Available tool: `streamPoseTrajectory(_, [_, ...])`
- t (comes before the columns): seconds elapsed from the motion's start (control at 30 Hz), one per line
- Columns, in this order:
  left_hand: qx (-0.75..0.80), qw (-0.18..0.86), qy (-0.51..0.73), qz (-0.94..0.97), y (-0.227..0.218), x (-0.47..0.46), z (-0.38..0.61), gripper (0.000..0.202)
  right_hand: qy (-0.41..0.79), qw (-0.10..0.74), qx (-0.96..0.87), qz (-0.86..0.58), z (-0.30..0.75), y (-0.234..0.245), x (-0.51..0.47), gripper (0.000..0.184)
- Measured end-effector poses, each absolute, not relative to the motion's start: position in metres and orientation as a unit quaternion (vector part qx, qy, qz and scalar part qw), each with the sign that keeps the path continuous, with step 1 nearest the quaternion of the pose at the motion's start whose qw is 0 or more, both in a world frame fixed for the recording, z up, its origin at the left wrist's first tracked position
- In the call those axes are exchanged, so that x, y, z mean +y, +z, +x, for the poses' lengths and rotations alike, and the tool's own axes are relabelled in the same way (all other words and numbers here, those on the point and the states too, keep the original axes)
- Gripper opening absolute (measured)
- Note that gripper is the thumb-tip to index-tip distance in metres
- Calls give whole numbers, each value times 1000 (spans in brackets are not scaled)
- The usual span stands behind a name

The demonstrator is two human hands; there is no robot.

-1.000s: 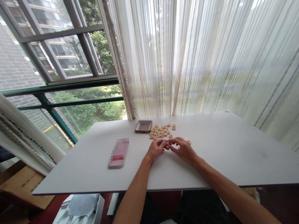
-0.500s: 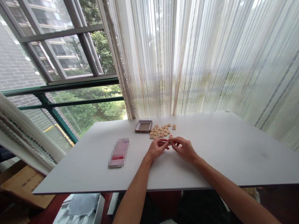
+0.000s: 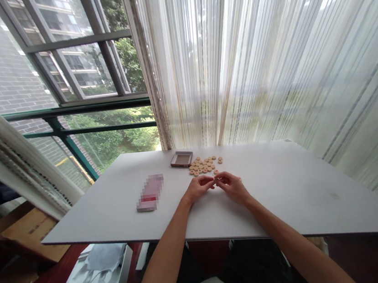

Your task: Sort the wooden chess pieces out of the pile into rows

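My left hand (image 3: 199,189) and my right hand (image 3: 232,188) meet over the white table (image 3: 285,194), fingertips pinched together. Between them is a small xiangqi piece (image 3: 216,179), mostly covered by the fingers, with a dark greenish mark on it. Just beyond the hands lies a loose group of round, pale wooden xiangqi pieces (image 3: 204,166), some with red marks on top. One piece (image 3: 216,172) lies close to my right fingertips. Another bit of a pale, reddish piece seems to show at the outer side of my right hand, too small to be sure.
A shallow open box (image 3: 182,159) stands behind the pieces on the left. A blurred pinkish packet (image 3: 150,193) lies left of my hands. Sheer curtains (image 3: 234,62) hang along the table's far edge. On the floor are a white box (image 3: 92,277) and a cardboard box (image 3: 35,234).
Both hands stay in nearly the same spot. The right fingers have shifted slightly at the small piece, and its angle looks a little different.
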State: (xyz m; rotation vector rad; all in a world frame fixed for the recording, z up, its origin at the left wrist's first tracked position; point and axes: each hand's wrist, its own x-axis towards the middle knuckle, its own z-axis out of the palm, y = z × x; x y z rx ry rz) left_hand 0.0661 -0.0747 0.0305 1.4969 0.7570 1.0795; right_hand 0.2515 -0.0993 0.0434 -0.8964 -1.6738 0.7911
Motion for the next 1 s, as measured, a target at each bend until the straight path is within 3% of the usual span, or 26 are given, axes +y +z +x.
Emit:
streamPoseTrajectory(0.67, [336,524,472,624,30,-74,67,49,298,502,-729,-357,251,38,-102,29])
streamPoseTrajectory(0.83, [341,516,470,629,32,-75,67,46,211,497,-755,-372,250,37,-104,33])
streamPoseTrajectory(1.0, [337,521,470,628,28,-73,66,45,132,492,-768,-389,252,35,-101,19])
